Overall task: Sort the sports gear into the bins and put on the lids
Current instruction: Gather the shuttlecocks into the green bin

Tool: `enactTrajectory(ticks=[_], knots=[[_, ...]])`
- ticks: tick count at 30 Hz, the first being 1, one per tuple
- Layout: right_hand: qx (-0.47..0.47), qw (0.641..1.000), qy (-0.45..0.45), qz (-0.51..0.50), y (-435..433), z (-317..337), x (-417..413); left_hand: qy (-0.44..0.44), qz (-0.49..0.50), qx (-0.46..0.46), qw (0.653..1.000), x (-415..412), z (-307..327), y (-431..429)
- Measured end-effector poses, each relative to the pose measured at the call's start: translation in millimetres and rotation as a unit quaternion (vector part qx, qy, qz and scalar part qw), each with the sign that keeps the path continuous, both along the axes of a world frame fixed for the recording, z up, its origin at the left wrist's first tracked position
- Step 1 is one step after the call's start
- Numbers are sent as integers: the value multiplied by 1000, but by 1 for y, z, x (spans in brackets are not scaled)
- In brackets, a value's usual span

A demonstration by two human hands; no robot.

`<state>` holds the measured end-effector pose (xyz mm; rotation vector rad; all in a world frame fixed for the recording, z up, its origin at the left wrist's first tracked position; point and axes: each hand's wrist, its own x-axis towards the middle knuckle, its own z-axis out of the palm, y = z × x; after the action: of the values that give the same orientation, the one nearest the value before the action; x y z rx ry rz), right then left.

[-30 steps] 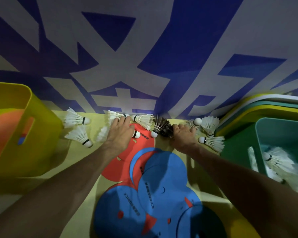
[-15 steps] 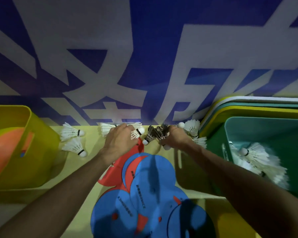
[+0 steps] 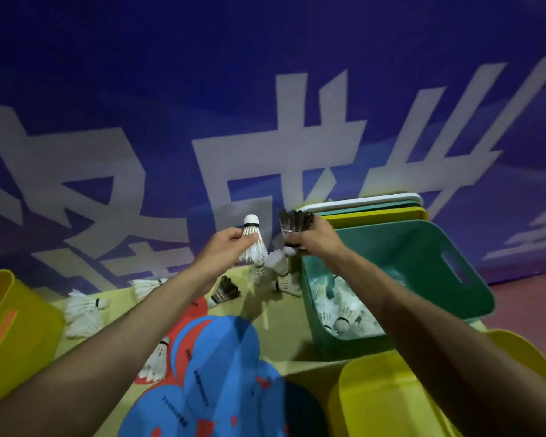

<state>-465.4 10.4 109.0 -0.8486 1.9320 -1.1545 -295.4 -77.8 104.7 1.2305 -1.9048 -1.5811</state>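
Off the mat (image 3: 281, 337) now, gripped shuttlecocks (image 3: 254, 247)

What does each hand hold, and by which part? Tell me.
Left hand pinches a white shuttlecock by its feather skirt, cork up. Right hand grips dark-feathered shuttlecocks near their corks, feathers up.

Both hands (image 3: 224, 250) (image 3: 316, 239) grip shuttlecocks (image 3: 253, 244)

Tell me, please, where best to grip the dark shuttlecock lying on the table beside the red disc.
Pinch the dark shuttlecock from above at the narrow neck just behind its cork, which points lower left. It lies on its side, so the neck is exposed, and the flared feathers would probably crush.
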Motion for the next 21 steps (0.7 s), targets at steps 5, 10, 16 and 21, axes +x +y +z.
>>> enactTrajectory(ticks=[5, 10, 16, 21], knots=[[-46, 996, -42, -64, 52, 24, -36, 22, -29, 24, 999, -42, 30, 50], [-14, 992, -23, -125, 94, 23, -76, 22, -58, 35, 997, -84, 41, 92], [59, 985, -1, -163, 125, -2, -110, 16, -87, 99, 991, -110, 42, 119], [114, 978, 39, -168, 143, -12, -112, -3, -98, 112, 989, -110, 40, 129]])
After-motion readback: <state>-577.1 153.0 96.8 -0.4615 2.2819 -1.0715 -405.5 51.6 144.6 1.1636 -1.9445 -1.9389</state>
